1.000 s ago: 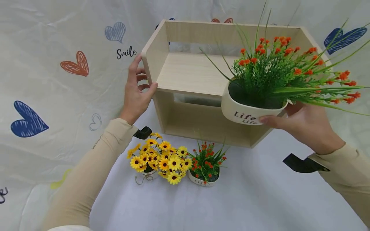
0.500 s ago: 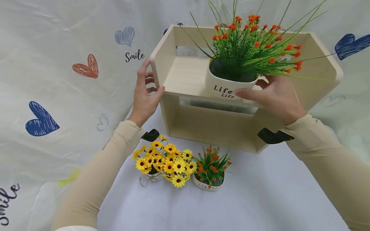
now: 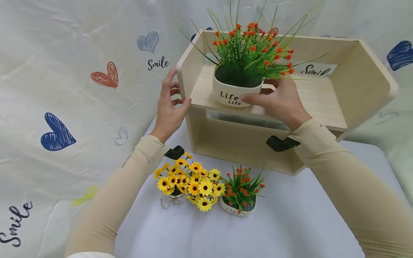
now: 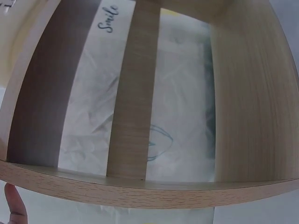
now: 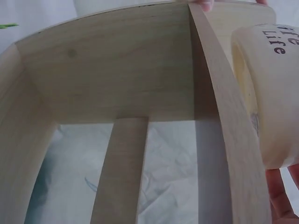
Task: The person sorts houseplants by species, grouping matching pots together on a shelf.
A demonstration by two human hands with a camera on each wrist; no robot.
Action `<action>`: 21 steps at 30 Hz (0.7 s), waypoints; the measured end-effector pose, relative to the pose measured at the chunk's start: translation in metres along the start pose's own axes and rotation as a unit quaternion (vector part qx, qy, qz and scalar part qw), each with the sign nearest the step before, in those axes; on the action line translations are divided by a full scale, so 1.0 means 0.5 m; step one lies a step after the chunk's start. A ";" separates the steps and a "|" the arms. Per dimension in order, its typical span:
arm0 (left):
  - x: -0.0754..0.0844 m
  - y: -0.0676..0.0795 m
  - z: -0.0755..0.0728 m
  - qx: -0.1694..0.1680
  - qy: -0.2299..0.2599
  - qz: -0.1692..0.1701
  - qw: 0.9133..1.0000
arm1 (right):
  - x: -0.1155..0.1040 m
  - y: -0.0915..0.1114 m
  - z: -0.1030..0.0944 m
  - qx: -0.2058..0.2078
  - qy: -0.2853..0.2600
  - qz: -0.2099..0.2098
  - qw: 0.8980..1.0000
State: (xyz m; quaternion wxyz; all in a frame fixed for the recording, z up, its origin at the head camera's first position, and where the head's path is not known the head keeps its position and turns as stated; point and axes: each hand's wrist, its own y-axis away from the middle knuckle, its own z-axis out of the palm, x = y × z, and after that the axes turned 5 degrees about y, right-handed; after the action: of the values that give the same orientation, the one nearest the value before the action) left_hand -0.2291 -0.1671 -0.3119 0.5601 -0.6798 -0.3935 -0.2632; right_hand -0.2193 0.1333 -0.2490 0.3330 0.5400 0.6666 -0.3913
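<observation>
My right hand (image 3: 284, 100) grips the right end of a white oval flowerpot (image 3: 237, 95) marked "Life", thumb on its front. Green grass and small orange flowers (image 3: 255, 53) fill it. The pot is at the left part of the upper tier of a pale wooden shelf (image 3: 326, 107), over the front edge of its board. In the right wrist view part of the pot's underside (image 5: 244, 74) shows; whether it touches the board I cannot tell. My left hand (image 3: 171, 111) rests against the shelf's left side panel (image 3: 184, 79), fingers bent and spread, thumb tip at its front edge.
On the white-covered table (image 3: 226, 236), in front of the shelf, stand yellow daisy-like flowers (image 3: 193, 184) and a smaller "Life" pot with red flowers (image 3: 240, 200). The lower tier (image 3: 245, 143) lies under my right wrist. Behind hangs a cloth (image 3: 80, 43) printed with hearts.
My right hand has carried the large pot leftward from the right front of the shelf to the upper tier's left part. My left hand stays on the side panel. The head view has shifted slightly.
</observation>
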 end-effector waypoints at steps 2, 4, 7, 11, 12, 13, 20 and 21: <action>0.001 0.001 0.000 0.000 -0.001 0.002 1.000 | -0.002 -0.008 0.009 -0.004 0.007 0.004 1.000; 0.002 0.000 0.002 -0.001 -0.003 0.004 1.000 | -0.003 -0.014 0.016 -0.008 0.015 0.007 1.000; 0.004 0.000 0.005 -0.004 -0.001 0.004 1.000 | -0.005 -0.023 0.025 -0.013 0.031 0.008 0.999; 0.004 0.001 0.008 -0.007 0.004 -0.001 1.000 | -0.011 -0.032 0.038 -0.009 0.044 0.008 0.999; 0.005 0.001 0.008 -0.007 0.004 -0.002 1.000 | -0.012 -0.034 0.042 -0.008 0.044 0.009 0.999; 0.005 0.002 0.009 -0.007 0.004 -0.003 1.000 | -0.014 -0.036 0.045 -0.006 0.046 0.009 0.999; 0.006 0.002 0.013 -0.009 0.010 0.005 1.000 | -0.023 -0.040 0.057 -0.009 0.041 0.005 0.999; 0.007 0.002 0.012 -0.009 0.010 0.005 1.000 | -0.023 -0.038 0.058 -0.011 0.038 0.007 0.999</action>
State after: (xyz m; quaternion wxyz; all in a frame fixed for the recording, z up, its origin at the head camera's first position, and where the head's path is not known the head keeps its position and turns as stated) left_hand -0.2268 -0.1604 -0.3114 0.5587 -0.6843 -0.3824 -0.2707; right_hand -0.2353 0.1005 -0.2494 0.3160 0.5552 0.6795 -0.3608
